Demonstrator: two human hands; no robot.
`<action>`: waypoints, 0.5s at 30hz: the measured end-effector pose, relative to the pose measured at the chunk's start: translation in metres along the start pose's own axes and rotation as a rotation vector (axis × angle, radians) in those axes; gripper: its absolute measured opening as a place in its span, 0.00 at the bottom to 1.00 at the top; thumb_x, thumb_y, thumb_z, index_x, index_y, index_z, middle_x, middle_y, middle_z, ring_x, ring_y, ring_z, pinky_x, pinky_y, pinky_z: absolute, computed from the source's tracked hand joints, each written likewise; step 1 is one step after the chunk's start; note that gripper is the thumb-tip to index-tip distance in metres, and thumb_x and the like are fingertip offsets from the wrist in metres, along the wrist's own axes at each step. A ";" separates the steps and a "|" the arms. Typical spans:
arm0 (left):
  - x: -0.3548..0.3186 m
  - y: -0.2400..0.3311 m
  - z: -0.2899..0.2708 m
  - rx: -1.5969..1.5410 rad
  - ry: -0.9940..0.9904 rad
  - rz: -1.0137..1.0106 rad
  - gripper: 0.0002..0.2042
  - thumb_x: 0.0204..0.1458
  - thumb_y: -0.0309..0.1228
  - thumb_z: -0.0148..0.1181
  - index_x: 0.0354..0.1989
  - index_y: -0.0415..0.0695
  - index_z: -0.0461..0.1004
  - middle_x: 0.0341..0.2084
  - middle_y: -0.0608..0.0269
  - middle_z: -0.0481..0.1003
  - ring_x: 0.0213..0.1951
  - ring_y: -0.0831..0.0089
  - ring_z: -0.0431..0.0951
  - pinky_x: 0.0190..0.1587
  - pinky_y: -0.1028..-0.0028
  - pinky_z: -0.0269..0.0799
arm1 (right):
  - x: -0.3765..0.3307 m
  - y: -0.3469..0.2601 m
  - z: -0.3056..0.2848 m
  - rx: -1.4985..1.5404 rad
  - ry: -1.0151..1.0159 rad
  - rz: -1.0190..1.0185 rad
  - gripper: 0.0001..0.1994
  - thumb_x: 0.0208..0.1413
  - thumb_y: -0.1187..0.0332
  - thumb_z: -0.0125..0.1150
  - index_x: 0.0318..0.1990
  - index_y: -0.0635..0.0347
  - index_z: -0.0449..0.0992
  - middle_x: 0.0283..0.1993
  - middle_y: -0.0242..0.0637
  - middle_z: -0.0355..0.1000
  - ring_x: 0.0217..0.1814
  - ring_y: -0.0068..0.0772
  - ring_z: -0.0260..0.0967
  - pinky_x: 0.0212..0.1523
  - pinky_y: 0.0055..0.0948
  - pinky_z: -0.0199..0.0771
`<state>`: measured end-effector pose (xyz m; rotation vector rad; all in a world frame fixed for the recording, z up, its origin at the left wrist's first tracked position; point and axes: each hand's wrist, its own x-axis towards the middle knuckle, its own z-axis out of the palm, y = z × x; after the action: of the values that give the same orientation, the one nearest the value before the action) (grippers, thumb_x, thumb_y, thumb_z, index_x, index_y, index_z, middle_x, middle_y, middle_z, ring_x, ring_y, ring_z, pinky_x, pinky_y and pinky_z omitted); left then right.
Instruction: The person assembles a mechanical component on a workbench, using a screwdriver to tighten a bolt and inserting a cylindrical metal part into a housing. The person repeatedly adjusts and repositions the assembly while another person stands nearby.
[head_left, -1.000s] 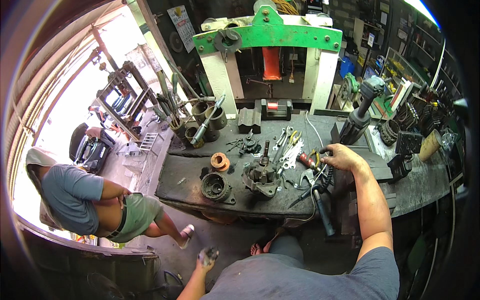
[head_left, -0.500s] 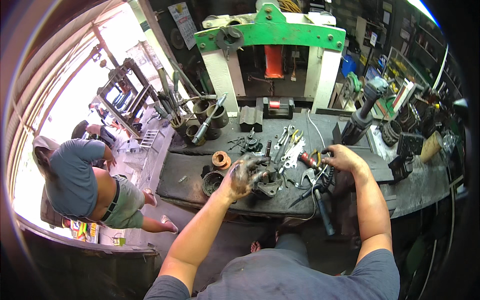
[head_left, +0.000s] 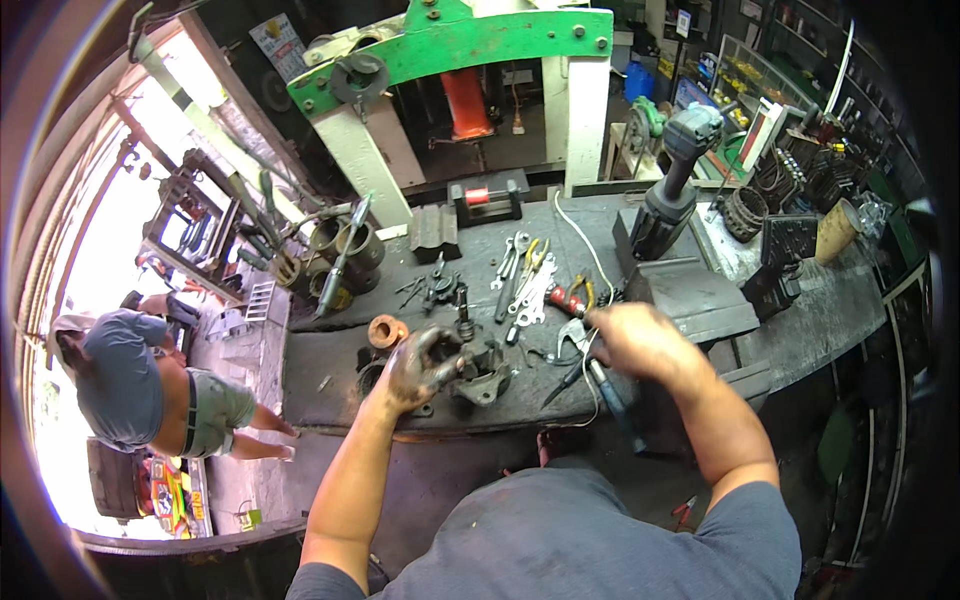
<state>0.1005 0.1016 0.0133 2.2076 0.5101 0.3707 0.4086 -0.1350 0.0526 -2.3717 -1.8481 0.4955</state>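
Observation:
My left hand [head_left: 425, 372], its fingers black with grease, is curled with a gap between thumb and fingers. I make out nothing in it. Right beside it on the bench is a dark cast metal part [head_left: 484, 378], and a threaded shaft [head_left: 464, 315] stands upright behind that. A copper-coloured flanged bushing [head_left: 387, 331] lies beyond the hand. My right hand [head_left: 640, 340] reaches over tools with its fingers pointing down and left; blur and its own back hide what they touch. Under and beside it are a long tool with a dark blue handle [head_left: 618, 403] and a red-handled tool [head_left: 566, 300].
Several wrenches [head_left: 530, 290] lie mid-bench. A black impact wrench [head_left: 668, 200] stands at the right, and metal cans of tools [head_left: 355, 262] at the left. A green-and-white press frame [head_left: 480, 50] rises behind. Another person [head_left: 135, 370] stands at the far left.
The view has swung to the right, so the bench sits farther left. My right hand has turned lower and left over the tools; the left fingers are more curled beside the metal part.

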 end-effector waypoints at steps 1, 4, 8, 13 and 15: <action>-0.004 0.000 0.003 0.020 0.077 0.077 0.15 0.57 0.28 0.74 0.50 0.37 0.81 0.44 0.57 0.84 0.48 0.67 0.84 0.54 0.67 0.78 | -0.016 -0.008 0.005 0.033 0.086 -0.086 0.21 0.62 0.59 0.73 0.57 0.60 0.82 0.45 0.56 0.84 0.50 0.63 0.82 0.52 0.54 0.83; -0.018 -0.005 0.011 -0.070 0.113 0.066 0.16 0.55 0.28 0.75 0.51 0.37 0.81 0.46 0.52 0.83 0.50 0.60 0.84 0.56 0.63 0.79 | -0.033 -0.031 0.043 0.355 -0.029 -0.061 0.20 0.63 0.60 0.71 0.58 0.59 0.82 0.45 0.58 0.83 0.51 0.64 0.82 0.54 0.55 0.83; -0.026 -0.018 0.018 -0.039 0.231 0.112 0.18 0.57 0.30 0.74 0.54 0.35 0.81 0.49 0.51 0.83 0.49 0.65 0.84 0.53 0.67 0.80 | -0.009 -0.030 0.112 0.384 0.004 0.176 0.17 0.62 0.61 0.73 0.54 0.61 0.85 0.45 0.60 0.83 0.52 0.65 0.82 0.54 0.56 0.82; -0.044 -0.035 0.004 0.038 0.398 0.167 0.18 0.57 0.29 0.74 0.53 0.34 0.81 0.46 0.50 0.82 0.45 0.60 0.84 0.51 0.64 0.80 | 0.062 0.002 0.151 0.349 0.489 0.465 0.22 0.60 0.59 0.76 0.52 0.69 0.82 0.44 0.65 0.82 0.51 0.68 0.82 0.54 0.57 0.81; -0.055 -0.041 -0.008 0.036 0.328 0.144 0.16 0.56 0.29 0.74 0.51 0.35 0.82 0.44 0.49 0.83 0.44 0.56 0.84 0.50 0.62 0.79 | 0.106 0.014 0.146 0.313 0.534 0.645 0.29 0.61 0.52 0.75 0.58 0.71 0.79 0.53 0.62 0.82 0.56 0.65 0.82 0.58 0.54 0.82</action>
<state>0.0397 0.1042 -0.0186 2.2349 0.5359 0.8149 0.3991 -0.0556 -0.1092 -2.4979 -0.7213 0.1409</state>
